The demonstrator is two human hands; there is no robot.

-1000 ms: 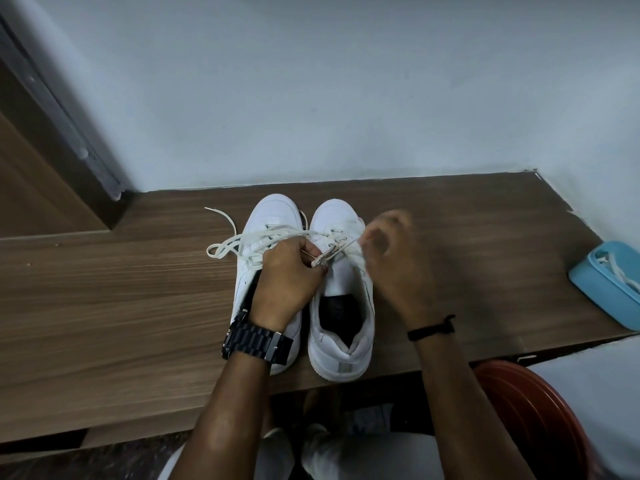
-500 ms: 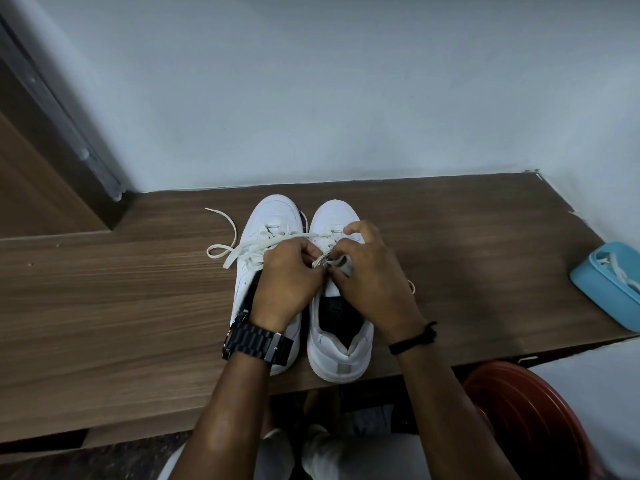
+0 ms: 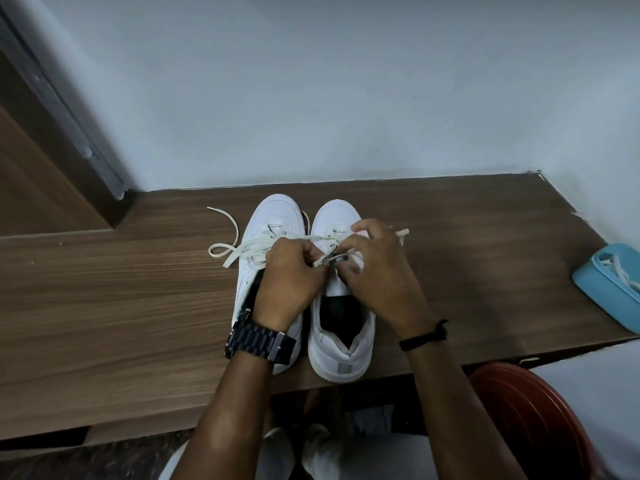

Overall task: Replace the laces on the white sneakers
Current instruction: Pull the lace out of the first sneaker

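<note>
Here, a wooden bench [image 3: 121, 306] bearing two sneakers [image 3: 341, 337] meets a pale wall [image 3: 346, 91].

Looked like a room in a home: a wood-grain desk [image 3: 121, 306] pushed into a corner of plain painted wall [image 3: 346, 98], beside a wooden door [image 3: 31, 188] with a grey frame. Held everyday household things, namely a pair of white sneakers [image 3: 341, 355] on the desk, a light blue plastic box [image 3: 599, 292] at its right edge, and a reddish-brown plastic stool [image 3: 540, 420] below.
</note>
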